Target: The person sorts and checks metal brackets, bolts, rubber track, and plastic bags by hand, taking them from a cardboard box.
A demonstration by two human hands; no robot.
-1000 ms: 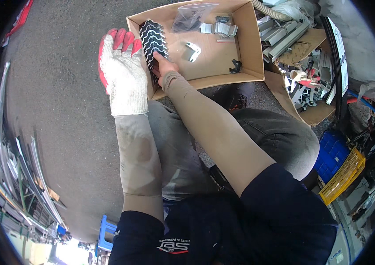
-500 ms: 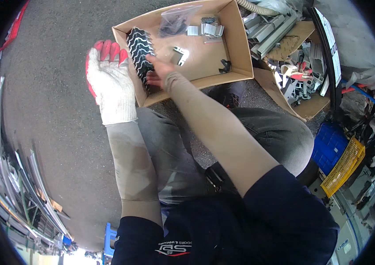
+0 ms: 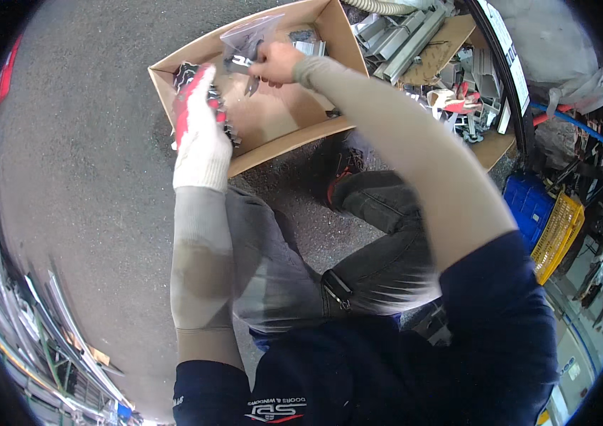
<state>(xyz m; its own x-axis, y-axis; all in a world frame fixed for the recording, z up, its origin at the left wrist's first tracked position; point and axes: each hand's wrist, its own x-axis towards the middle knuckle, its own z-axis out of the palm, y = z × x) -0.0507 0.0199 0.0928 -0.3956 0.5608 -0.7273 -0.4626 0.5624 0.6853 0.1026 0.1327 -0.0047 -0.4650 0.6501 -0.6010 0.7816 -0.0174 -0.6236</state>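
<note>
Plainly, bare fingers [image 3: 264, 71] hold angular metal pieces [image 3: 242, 61].

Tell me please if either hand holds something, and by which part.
The right hand seems to pinch a small metal bracket by one edge; contact is blurred. Whether the gloved left hand grips the stacked zigzag pieces cannot be told.

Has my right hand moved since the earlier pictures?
Yes: judged against the cardboard box, your right hand has moved rightward and farther from you, away from the stacked brackets toward the plastic bag.
</note>
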